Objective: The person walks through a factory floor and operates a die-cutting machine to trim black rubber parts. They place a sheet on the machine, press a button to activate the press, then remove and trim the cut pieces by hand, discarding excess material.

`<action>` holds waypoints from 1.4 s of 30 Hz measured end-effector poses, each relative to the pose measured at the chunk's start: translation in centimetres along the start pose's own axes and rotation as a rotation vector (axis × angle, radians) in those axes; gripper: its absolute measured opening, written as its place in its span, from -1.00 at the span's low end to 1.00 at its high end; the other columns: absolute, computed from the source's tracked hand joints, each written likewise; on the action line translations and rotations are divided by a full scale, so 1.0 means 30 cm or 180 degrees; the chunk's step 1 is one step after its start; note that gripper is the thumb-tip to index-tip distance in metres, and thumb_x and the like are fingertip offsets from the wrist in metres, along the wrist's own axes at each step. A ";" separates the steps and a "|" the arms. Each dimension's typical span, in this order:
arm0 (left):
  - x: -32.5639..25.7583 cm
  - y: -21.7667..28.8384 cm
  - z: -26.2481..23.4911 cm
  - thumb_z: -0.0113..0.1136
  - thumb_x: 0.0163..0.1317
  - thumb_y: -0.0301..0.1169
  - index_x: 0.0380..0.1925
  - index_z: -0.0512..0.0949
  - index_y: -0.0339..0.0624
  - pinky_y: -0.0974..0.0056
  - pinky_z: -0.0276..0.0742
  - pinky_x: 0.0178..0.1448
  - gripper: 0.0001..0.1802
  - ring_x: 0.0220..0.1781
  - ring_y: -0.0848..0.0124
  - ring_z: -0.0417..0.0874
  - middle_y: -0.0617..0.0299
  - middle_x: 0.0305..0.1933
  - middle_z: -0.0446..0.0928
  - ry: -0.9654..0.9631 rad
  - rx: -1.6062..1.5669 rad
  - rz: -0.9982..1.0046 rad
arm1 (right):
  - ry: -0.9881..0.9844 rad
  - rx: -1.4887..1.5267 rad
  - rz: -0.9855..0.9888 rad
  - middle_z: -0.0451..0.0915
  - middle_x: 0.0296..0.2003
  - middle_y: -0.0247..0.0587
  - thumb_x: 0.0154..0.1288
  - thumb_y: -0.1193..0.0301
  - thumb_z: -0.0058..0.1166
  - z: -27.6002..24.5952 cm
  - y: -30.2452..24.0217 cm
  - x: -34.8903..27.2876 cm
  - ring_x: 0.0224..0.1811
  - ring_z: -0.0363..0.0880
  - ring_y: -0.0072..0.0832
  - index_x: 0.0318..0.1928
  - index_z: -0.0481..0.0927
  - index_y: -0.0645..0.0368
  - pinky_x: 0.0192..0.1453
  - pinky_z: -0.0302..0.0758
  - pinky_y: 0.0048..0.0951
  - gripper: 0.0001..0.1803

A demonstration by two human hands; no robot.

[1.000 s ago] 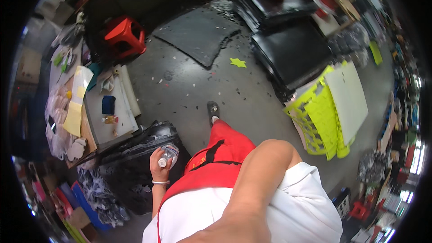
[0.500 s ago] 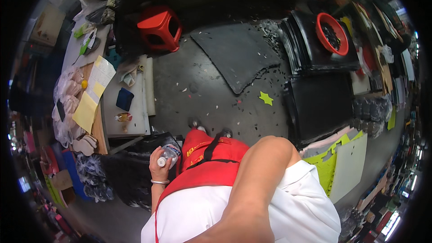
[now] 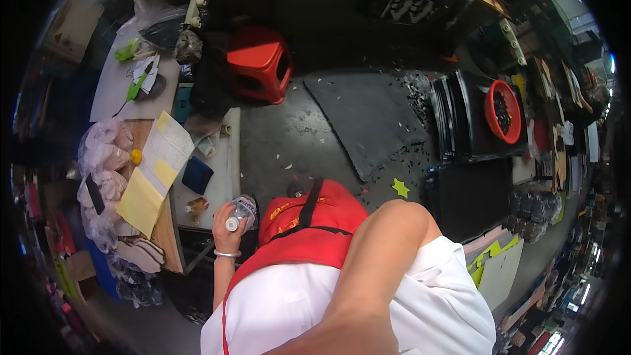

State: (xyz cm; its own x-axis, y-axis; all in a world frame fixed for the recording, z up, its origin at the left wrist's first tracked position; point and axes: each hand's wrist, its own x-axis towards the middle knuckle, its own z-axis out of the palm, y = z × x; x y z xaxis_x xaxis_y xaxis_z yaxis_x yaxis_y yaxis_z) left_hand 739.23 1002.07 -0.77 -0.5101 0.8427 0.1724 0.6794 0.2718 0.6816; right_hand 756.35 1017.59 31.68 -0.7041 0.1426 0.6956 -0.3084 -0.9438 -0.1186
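Note:
My left hand (image 3: 227, 229), with a silvery bangle at its wrist, is wrapped round a clear plastic bottle (image 3: 244, 208) with a white cap. The bottle is held beside my red apron (image 3: 314, 217), close to the near corner of the work table. My right arm (image 3: 378, 266) is bent at the elbow, its forearm running back to the lower edge; the right hand is out of view. On the table nearest the left hand lie a small bottle of amber liquid (image 3: 196, 207) and a dark blue folded item (image 3: 197, 175).
Yellow and white papers (image 3: 156, 177) and bagged pale pieces (image 3: 105, 174) cover the left table. Ahead stands a red plastic stool (image 3: 259, 66). A black sheet (image 3: 368, 115) lies on the scrap-strewn floor. At right, a red basin (image 3: 514, 115) of black pieces tops stacked black sheets (image 3: 450, 118).
The view has shifted, so the stool, floor sheet and basin appear lower and farther right. My left hand still holds the bottle, now nearer the table corner. My right arm stays bent.

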 end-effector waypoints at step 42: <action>1.681 -1.428 -0.970 0.33 0.21 -0.14 -0.08 0.59 -0.35 0.27 0.53 0.03 -0.52 -0.15 0.22 0.66 0.04 -0.17 0.66 0.2843 0.1258 -0.1680 | 0.3917 -0.2096 -0.0163 0.57 -0.30 -0.28 0.34 0.54 0.09 -1.570 -0.698 0.694 -0.34 0.52 -0.54 -0.25 0.60 0.29 -0.16 0.48 -0.49 -0.93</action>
State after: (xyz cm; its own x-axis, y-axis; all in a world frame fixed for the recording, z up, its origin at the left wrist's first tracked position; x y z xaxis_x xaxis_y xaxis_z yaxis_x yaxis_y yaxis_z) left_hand 669.07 1019.40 -0.59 -0.8737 -0.0172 0.4862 0.3040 0.7609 0.5733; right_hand 718.01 1054.38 15.29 -0.6801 0.6637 -0.3113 -0.3491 -0.6667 -0.6585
